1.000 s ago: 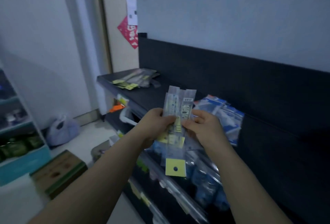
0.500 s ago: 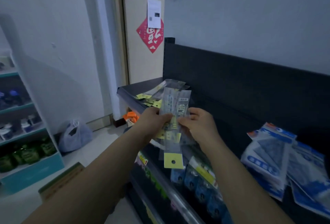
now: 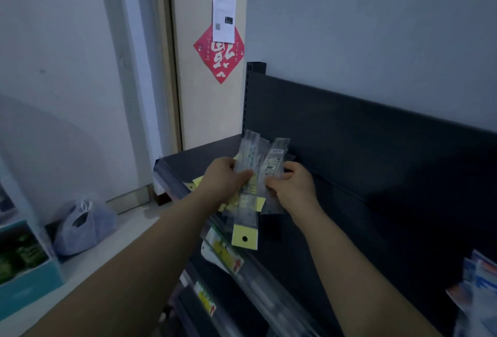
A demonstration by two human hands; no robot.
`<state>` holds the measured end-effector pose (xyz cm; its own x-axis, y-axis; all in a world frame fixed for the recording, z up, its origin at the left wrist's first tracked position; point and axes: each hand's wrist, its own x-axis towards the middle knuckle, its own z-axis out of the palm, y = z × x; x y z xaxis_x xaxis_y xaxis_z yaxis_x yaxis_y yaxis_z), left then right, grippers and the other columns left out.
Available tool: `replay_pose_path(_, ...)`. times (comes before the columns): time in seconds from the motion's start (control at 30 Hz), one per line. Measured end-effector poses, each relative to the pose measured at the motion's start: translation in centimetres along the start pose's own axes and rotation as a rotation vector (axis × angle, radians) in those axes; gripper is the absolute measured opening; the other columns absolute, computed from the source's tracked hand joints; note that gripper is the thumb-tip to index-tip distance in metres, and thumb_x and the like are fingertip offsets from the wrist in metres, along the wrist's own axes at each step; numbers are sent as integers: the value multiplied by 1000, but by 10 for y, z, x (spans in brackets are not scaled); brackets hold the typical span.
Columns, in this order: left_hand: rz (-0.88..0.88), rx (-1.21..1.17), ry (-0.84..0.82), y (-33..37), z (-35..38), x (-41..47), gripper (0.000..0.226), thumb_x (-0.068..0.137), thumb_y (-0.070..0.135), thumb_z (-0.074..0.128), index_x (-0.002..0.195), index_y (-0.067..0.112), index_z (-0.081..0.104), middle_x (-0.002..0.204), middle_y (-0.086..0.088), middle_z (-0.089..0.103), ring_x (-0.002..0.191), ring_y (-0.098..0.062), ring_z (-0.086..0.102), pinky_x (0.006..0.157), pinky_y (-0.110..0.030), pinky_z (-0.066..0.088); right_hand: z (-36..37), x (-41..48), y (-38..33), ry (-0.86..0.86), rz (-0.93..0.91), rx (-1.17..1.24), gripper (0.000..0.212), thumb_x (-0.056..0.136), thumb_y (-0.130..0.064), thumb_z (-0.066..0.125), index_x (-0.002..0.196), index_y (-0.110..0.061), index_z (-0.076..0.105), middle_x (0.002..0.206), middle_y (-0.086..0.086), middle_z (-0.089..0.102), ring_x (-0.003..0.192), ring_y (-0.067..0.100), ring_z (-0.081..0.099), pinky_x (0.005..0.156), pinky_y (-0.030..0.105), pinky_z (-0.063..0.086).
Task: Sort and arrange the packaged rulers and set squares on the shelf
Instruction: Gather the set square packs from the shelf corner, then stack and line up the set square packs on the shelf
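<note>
Three-plus ruler packs (image 3: 248, 211) nearer shelf (image 3: 188, 159) end | left hand (image 3: 223, 178), right hand (image 3: 294, 189) pinch them

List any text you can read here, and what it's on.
"福", hung upside down: on the red diamond poster.
Print on the white notice: too blurred.
Labels on the packaged rulers, held by left hand and right hand: blurred.
Print on the shelf-edge tags: unreadable.
</note>
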<state>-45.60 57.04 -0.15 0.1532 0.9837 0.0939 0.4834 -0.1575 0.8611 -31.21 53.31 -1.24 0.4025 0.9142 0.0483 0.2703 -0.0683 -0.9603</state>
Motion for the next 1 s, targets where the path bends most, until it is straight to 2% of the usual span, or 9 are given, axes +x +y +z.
replay_pose_path(0.2,108,159,-30,-23,-3,58,30,86,32,65,108,11,66,93,-1,68,77,-15,63,67,-29,51,25,35,8,91,48,-146,34,83,-17,68,113,-21,51,104,0,62,92,18,62,77,36,55)
replay_pose_path(0.27,130,192,-72,-31,-2,71,41,86,35,65,120,12,60,104,-4,68,86,-18,64,74,-31,52,31,39,12,124,53,-203,33,83,-20,68,112,-20,54,105,0,64,91,17,63,80,40,56)
replay_pose_path(0.37,169,300,-113,-40,2,84,55,89,39,62,135,13,47,119,-5,62,105,-21,59,79,-27,44,38,39,16,177,52,-328,32,82,-24,68,110,-16,57,106,2,63,91,18,62,80,39,54)
replay_pose_path(0.5,237,387,-110,-48,3,97,58,89,45,59,136,14,46,128,-10,51,113,-27,52,90,-35,44,41,36,14,170,95,-577,28,81,-36,65,97,-15,55,107,5,47,87,20,52,62,27,40)
replay_pose_path(0.57,299,458,-109,-49,2,101,56,90,46,56,135,14,46,129,-11,49,117,-29,47,95,-37,41,40,35,14,168,89,-645,29,82,-38,64,99,-16,58,110,6,45,97,21,49,72,28,43)
replay_pose_path(0.67,426,528,-102,-44,-3,98,49,91,44,53,131,15,51,128,-8,53,117,-29,45,95,-36,39,38,26,9,193,25,-714,40,87,-38,60,121,-17,58,121,6,47,114,23,42,95,30,41)
replay_pose_path(0.8,643,488,-167,-34,-3,84,43,92,41,53,126,16,57,124,-5,58,113,-25,50,95,-34,40,31,8,1,226,-36,-794,35,93,-28,54,122,-10,57,127,6,50,115,21,43,94,25,34)
replay_pose_path(0.9,782,443,-213,-26,5,71,39,93,38,53,123,15,61,120,-6,62,110,-25,54,95,-32,38,19,-9,0,280,-62,-818,44,95,-29,53,135,-11,50,141,3,45,126,17,40,103,22,28)
replay_pose_path(1.0,868,409,-248,-20,19,56,43,87,39,50,115,12,67,112,-9,67,101,-28,62,88,-36,45,1,-31,5,352,-71,-866,47,95,-31,53,139,-13,46,145,1,43,131,14,38,111,22,20)
